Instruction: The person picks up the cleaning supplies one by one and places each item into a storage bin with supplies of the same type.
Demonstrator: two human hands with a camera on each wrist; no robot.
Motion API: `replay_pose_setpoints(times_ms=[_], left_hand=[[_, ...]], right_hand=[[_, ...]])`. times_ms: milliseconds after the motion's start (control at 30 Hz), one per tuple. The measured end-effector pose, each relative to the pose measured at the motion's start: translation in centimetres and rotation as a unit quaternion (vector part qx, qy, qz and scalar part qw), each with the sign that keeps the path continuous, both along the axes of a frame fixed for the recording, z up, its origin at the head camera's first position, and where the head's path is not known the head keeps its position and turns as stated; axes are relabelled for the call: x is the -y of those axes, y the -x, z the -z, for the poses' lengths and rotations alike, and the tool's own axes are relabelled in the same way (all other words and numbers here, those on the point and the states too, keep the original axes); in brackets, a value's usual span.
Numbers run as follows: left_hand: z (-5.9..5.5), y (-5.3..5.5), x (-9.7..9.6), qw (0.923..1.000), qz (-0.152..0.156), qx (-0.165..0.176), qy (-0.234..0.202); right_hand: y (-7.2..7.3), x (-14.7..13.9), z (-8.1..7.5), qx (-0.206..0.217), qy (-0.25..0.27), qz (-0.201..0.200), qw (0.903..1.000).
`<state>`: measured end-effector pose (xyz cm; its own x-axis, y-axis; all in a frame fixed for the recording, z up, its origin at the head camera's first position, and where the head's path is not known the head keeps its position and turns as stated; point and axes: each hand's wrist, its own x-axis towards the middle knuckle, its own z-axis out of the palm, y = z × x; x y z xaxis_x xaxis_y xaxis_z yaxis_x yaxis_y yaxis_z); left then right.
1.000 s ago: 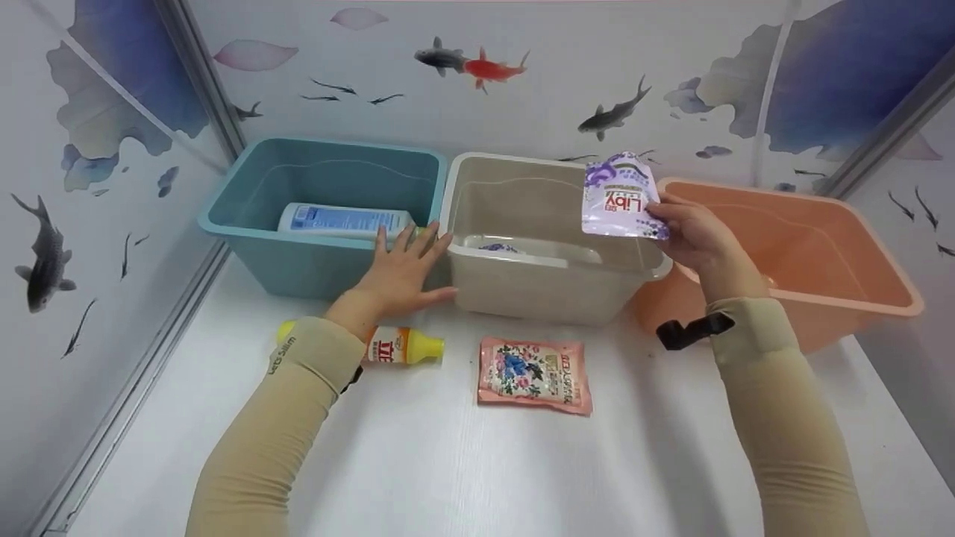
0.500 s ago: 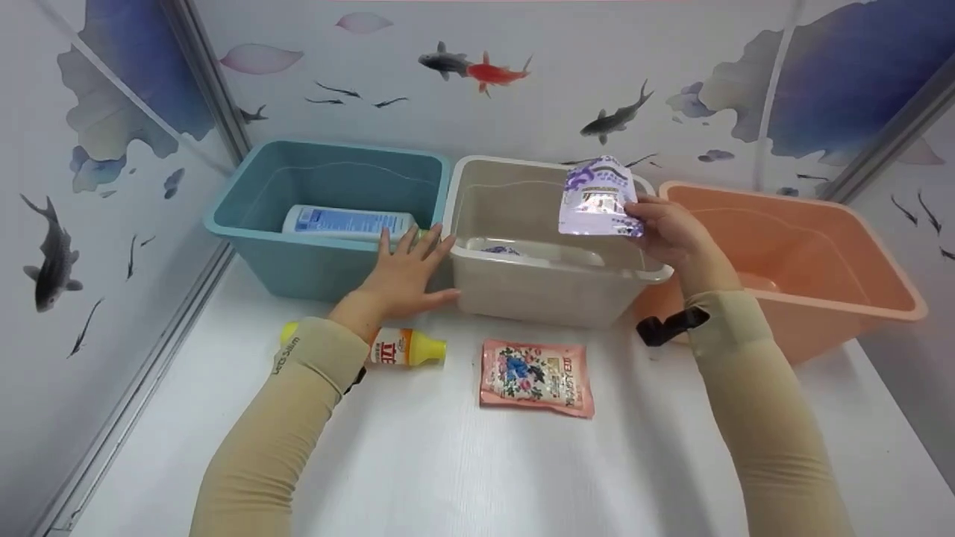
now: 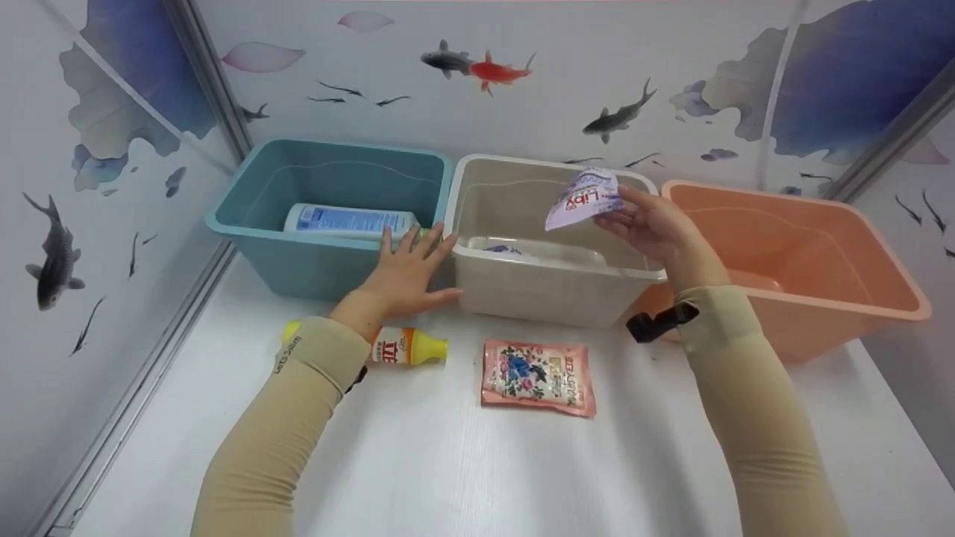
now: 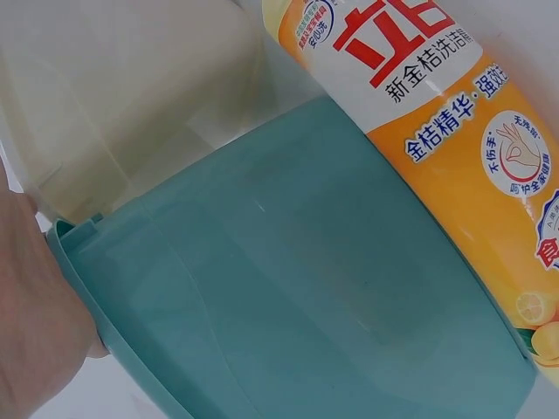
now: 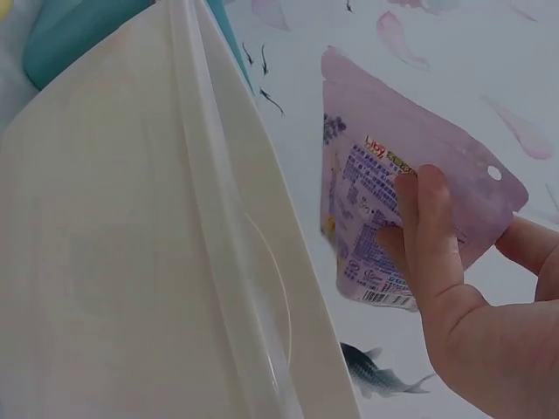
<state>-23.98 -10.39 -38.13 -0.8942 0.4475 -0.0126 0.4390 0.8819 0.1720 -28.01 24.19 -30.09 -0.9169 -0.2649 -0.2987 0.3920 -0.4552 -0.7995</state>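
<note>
Head view, from the left: a sleeve point(image 3: 257, 440) runs up to the left hand point(image 3: 403, 277), and beyond it a teal bin point(image 3: 298, 265) stands on the white bench point(image 3: 462, 470). A white bottle point(image 3: 347, 221) with a blue label lies on its side within that bin. Under the left wrist, in front of the teal bin, a yellow-capped bottle point(image 3: 395, 346) lies on the bench, partly hidden by the cuff; the left wrist view shows its orange and white label. The left hand has its fingers spread wide at the teal bin's near right corner, beside the next bin, and holds nothing.

That next one, a beige bin point(image 3: 552, 291), stands in the middle, with a small purple-patterned thing point(image 3: 502, 249) inside, mostly hidden by the front wall. In front of it a pink packet point(image 3: 537, 377) with a floral print lies flat on the bench. Above the right part of the beige bin's opening, a purple pouch point(image 3: 584, 200) marked Liby hangs tilted in the air, pinched near its edge by the right hand point(image 3: 656, 226); the right wrist view shows fingers against its printed back. Farthest right, an orange bin point(image 3: 835, 321) stands behind the right forearm.
</note>
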Motion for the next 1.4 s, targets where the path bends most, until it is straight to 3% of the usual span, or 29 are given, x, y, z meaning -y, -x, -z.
replay_pose_setpoints(times_ms=[100, 267, 500, 700, 1200, 1400], left_hand=[[0.0, 0.0, 0.0, 1.0000, -0.002, 0.001, -0.003], [0.2, 0.0, 0.0, 1.0000, -0.003, -0.001, -0.006], [0.5, 0.1, 0.0, 0.9999, 0.004, -0.015, 0.001], [0.4, 0.1, 0.0, 0.9999, 0.003, -0.010, 0.002], [0.2, 0.0, 0.1, 1.0000, 0.002, -0.008, -0.001], [0.2, 0.1, 0.0, 0.9999, 0.004, -0.011, -0.003]], right_hand=[[0.0, 0.0, -0.1, -0.015, 0.015, -0.007, 0.9997], [-0.1, -0.2, -0.1, -0.027, -0.010, 0.001, 0.9996], [-0.2, -0.9, 0.1, -0.029, 0.038, -0.034, 0.9983], [-0.5, -1.7, 0.1, -0.039, 0.046, -0.049, 0.9970], [-2.8, -4.2, -0.1, -0.054, 0.022, -0.072, 0.9957], [-3.8, -5.5, 0.4, -0.083, 0.025, -0.095, 0.9917]])
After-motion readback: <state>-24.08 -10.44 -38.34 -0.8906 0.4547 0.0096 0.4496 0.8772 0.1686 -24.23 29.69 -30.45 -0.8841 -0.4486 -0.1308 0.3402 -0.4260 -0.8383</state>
